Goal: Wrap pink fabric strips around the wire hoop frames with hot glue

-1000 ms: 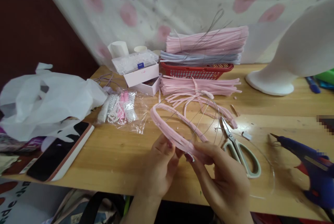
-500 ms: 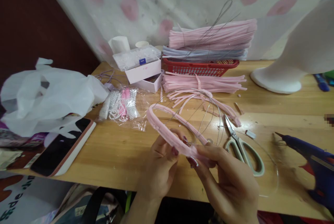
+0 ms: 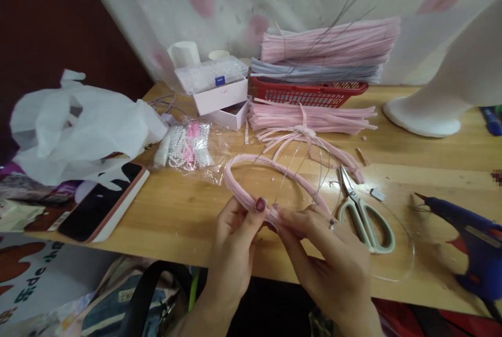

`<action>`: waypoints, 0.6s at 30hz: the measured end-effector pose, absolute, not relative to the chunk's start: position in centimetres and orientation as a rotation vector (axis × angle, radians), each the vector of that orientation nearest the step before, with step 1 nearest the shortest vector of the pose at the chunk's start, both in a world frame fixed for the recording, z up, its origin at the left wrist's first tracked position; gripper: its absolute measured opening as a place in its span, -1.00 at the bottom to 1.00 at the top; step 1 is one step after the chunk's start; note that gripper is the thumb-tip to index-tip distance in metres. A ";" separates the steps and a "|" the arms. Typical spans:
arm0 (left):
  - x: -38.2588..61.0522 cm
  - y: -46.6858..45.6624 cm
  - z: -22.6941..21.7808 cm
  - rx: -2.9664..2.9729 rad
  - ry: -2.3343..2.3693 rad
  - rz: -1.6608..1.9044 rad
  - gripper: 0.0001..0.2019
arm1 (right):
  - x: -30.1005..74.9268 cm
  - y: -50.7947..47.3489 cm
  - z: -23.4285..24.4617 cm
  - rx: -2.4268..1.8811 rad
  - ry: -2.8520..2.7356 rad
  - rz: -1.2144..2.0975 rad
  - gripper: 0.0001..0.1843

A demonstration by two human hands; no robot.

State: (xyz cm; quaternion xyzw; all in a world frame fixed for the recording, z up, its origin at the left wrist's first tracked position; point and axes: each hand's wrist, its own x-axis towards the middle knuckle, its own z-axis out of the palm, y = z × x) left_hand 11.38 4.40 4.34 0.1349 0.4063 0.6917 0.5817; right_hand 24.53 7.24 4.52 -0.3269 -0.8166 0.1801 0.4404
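Observation:
A pink, fuzzy-covered headband [image 3: 236, 186] is held between both hands just above the table's front part. My left hand [image 3: 233, 245] pinches its near side, thumb on top. Close beside it, my right hand [image 3: 333, 256], with a ring on one finger, grips the same side with thumb and fingers. What lies under the fingertips is mostly hidden. The band's far side arches behind the hands, with thin wires near it. Scissors [image 3: 353, 195] with pale handles lie just right of my right hand, blades partly apart.
Pink pipe cleaners [image 3: 314, 119] lie in front of a red basket [image 3: 298, 93] loaded with more. At right are a blue glue gun [image 3: 470, 232] and a white stand [image 3: 423, 117]. Leftward are bagged beads [image 3: 176, 151], small boxes [image 3: 221, 97], a phone [image 3: 102, 203] and a white plastic bag [image 3: 86, 122].
Both hands have come closer together along the headband's near side, and the band now lies lower and flatter. The camera view has shifted slightly.

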 end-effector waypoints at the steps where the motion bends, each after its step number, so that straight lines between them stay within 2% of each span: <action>1: 11.4 4.3 4.3 0.321 0.957 1.607 -0.82 | 24.6 7.2 4.5 -0.830 -2.025 0.454 -0.75; 7: 11.0 3.8 3.8 0.367 1.038 1.566 -0.80 | 24.7 7.0 4.4 -0.928 -1.994 0.479 -0.85; 18: 11.0 3.5 3.0 0.349 1.164 1.580 -0.78 | 24.7 7.1 3.6 -0.956 -2.006 0.489 -0.85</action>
